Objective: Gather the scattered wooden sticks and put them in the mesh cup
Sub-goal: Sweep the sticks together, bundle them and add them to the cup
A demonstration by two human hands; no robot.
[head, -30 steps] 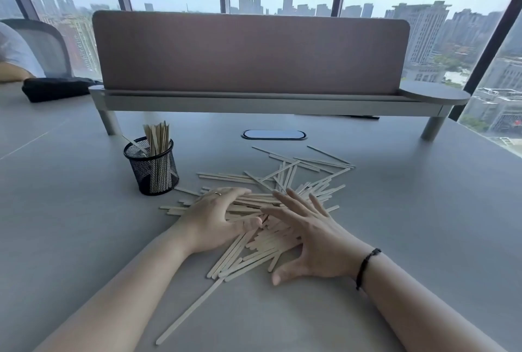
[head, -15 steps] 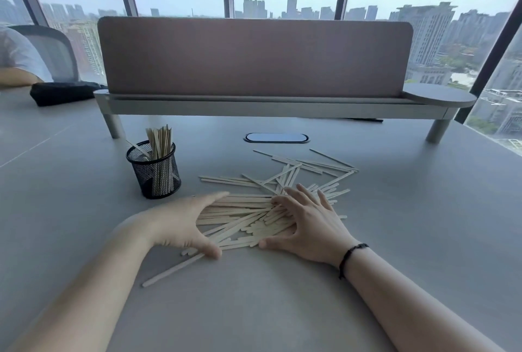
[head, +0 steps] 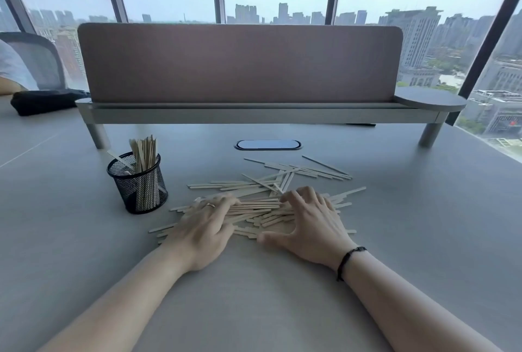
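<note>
We've got both hands flat on the pile of wooden sticks [head: 262,204], which lies loose on the grey desk [head: 423,238] just right of the mesh cup [head: 138,182]. Our left hand [head: 203,227] rests on the left end of the pile, fingers stretched out over the sticks and gripping nothing, though it's a bit blurred. Our right hand [head: 308,221] sits on the right end, fingers spread and thumb out toward the left hand, also holding nothing. A few sticks lie farther back, near the oval cable port [head: 267,144], apart from the main heap. The black cup stands upright with a bundle of sticks already upright in it. Behind everything runs the brown divider panel [head: 240,60].
</note>
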